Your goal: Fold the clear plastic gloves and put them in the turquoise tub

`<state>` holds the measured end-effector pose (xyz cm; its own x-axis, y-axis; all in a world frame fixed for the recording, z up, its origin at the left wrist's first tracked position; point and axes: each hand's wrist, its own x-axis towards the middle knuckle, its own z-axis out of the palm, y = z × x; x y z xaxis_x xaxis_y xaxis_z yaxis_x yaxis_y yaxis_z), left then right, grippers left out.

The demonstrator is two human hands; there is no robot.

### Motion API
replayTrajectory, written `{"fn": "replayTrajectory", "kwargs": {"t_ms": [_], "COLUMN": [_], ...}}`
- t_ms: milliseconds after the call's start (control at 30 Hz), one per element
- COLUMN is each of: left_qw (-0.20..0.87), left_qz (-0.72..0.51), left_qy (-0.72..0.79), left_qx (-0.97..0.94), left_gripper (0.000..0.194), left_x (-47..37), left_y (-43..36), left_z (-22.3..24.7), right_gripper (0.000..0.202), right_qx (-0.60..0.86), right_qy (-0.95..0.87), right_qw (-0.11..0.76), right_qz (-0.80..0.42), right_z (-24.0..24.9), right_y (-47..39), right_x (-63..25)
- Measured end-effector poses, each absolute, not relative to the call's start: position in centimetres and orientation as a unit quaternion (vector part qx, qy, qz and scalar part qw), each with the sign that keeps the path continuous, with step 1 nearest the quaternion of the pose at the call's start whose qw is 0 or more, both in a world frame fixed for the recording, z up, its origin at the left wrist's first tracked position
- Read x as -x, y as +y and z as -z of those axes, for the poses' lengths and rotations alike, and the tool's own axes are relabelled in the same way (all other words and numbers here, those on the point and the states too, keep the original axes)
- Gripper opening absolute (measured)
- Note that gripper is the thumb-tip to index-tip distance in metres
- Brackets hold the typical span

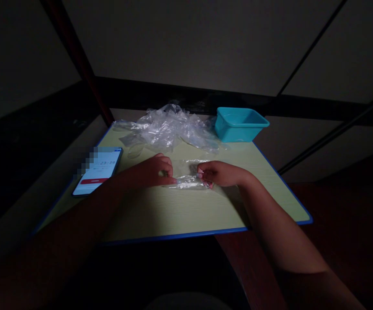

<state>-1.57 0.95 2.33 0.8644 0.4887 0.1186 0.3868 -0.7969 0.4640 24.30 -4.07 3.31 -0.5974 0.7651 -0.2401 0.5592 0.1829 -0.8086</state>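
Observation:
A clear plastic bag (189, 184) lies low over the middle of the table, stretched between my two hands. My left hand (161, 170) has its fingers curled, with the thumb and fingertips closed at the bag's left end. From the other side, my right hand (217, 173) pinches the bag's right part between thumb and fingers. The near edge of the bag looks crumpled and shiny. Behind my hands sits a loose heap of clear plastic bags (170, 127), several of them overlapping.
A turquoise plastic basket (241, 131) stands at the table's back right corner. On the left lies a phone (100, 170) with its screen lit. The pale wooden table (173, 217) has a blue edge, and dark panels rise behind it.

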Motion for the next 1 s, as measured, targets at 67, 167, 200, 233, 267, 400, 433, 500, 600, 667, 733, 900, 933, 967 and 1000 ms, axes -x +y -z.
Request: {"fn": "replayTrajectory", "kwargs": {"t_ms": [67, 167, 200, 233, 267, 400, 433, 500, 600, 667, 733, 900, 933, 967, 1000], "left_qw": [0.234, 0.241, 0.240, 0.240, 0.240, 0.245, 0.246, 0.247, 0.246, 0.247, 0.251, 0.255, 0.254, 0.253, 0.250], "left_qz": [-0.101, -0.092, -0.090, -0.087, -0.086, -0.075, -0.071, -0.069, -0.066, -0.063, -0.061, -0.058, -0.057, -0.056, -0.056], "left_qy": [0.212, 0.190, 0.186, 0.183, 0.182, 0.183, 0.183, 0.183, 0.190, 0.195, 0.198, 0.196, 0.195, 0.192, 0.188], "left_qx": [-0.944, -0.947, -0.949, -0.949, -0.950, -0.949, -0.949, -0.949, -0.948, -0.947, -0.946, -0.945, -0.946, -0.947, -0.948], "left_gripper": [0.028, 0.026, 0.026, 0.025, 0.024, 0.020, 0.020, 0.022, 0.022, 0.022, 0.021, 0.024, 0.024, 0.025, 0.025], "left_x": [1.5, 1.5, 1.5, 1.5, 1.5, 1.4, 1.4, 1.3, 1.2, 1.1, 1.1, 1.0, 1.0, 1.0, 1.0], "left_y": [0.9, 1.0, 1.0, 0.9, 0.9, 0.8, 0.8, 0.6, 0.4, 0.2, 0.0, -0.1, -0.1, -0.1, -0.1], "left_z": [-2.1, -1.8, -1.7, -1.7, -1.6, -1.4, -1.4, -1.5, -1.6, -1.6, -1.7, -1.9, -1.9, -2.0, -2.1], "right_gripper": [0.006, 0.009, 0.013, 0.017, 0.021, 0.026, 0.025, 0.022, 0.018, 0.017, 0.017, 0.019, 0.018, 0.018, 0.017], "right_qx": [0.431, 0.428, 0.428, 0.428, 0.427, 0.423, 0.424, 0.431, 0.442, 0.444, 0.448, 0.480, 0.486, 0.488, 0.487], "right_qy": [-0.771, -0.781, -0.784, -0.786, -0.787, -0.805, -0.811, -0.818, -0.821, -0.825, -0.829, -0.824, -0.821, -0.820, -0.821], "right_qw": [0.104, 0.094, 0.091, 0.089, 0.088, 0.085, 0.083, 0.075, 0.054, 0.042, 0.034, 0.026, 0.027, 0.027, 0.025], "right_qz": [-0.457, -0.445, -0.441, -0.438, -0.436, -0.407, -0.394, -0.375, -0.358, -0.347, -0.333, -0.299, -0.299, -0.298, -0.297], "right_z": [-3.3, -3.5, -3.5, -3.6, -3.7, -4.0, -3.9, -3.8, -3.5, -3.3, -3.3, -3.5, -3.5, -3.6, -3.6], "right_y": [-4.1, -4.2, -4.3, -4.4, -4.4, -4.5, -4.5, -4.4, -4.2, -4.2, -4.2, -4.3, -4.2, -4.2, -4.2], "right_x": [-24.3, -24.1, -24.1, -24.0, -24.0, -23.9, -23.8, -23.7, -23.6, -23.5, -23.4, -23.2, -23.3, -23.5, -23.7]}}
